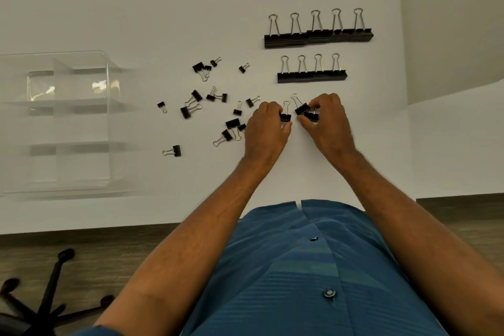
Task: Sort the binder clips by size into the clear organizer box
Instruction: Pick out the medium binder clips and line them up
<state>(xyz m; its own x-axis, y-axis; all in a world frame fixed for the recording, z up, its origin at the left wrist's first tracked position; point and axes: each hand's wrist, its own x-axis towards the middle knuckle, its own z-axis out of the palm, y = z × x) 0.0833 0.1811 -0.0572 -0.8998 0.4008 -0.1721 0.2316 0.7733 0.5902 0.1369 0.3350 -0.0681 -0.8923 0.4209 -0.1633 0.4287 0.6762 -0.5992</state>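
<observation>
L hand (268, 128) pinches clip (285, 117); R hand (328, 120) grips maybe two clips (306, 112).

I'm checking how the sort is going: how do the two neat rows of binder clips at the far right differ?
The far row has five clips; the near row has four. The far row's clips are larger, with longer handles, than the near row's. The far row is a little staggered and the near row straighter. Both rows are black clips with silver handles pointing away from the person, lying on the table, not in the organizer box.
</observation>
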